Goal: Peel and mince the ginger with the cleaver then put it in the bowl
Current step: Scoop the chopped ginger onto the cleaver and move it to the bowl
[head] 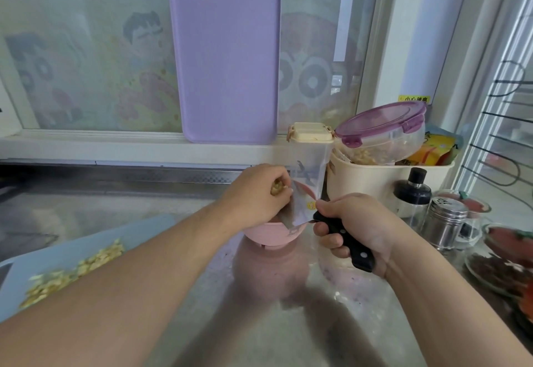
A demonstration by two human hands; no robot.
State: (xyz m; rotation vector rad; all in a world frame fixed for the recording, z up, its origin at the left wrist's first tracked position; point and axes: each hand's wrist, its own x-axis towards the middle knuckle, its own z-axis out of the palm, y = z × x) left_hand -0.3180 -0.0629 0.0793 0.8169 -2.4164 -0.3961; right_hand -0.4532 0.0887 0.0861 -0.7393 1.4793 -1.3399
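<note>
While most of the minced ginger (pixel 75 268) lies in a loose yellow strip on the pale blue cutting board (pixel 86 247), down and left of the pink bowl (pixel 261 234), one small clump (pixel 277 187) is already at the bowl, pressed against the flat of the cleaver (pixel 300 202). That steel blade stands tilted directly above the bowl's rim, its lower corner dipping inside, probably so that whatever is wiped off the face drops straight in. The left hand (pixel 256 193) is curled with its fingertips bunched on the clump, seemingly scraping it down the steel. The right hand (pixel 356 229), just right of the bowl, is closed firmly around the black riveted handle, steadying the blade as a chute. So two heaps of ginger show, one board under the larger, one bowl and one cleaver. Behind the bowl a single lilac board (pixel 227 61) leans upright against the window. To the bowl's right stand a cream tub (pixel 375 176) carrying one purple-lidded container (pixel 380 133), one dark-capped bottle (pixel 412 193) and one steel shaker (pixel 445 222). By my judgement the transfer has only begun.
</note>
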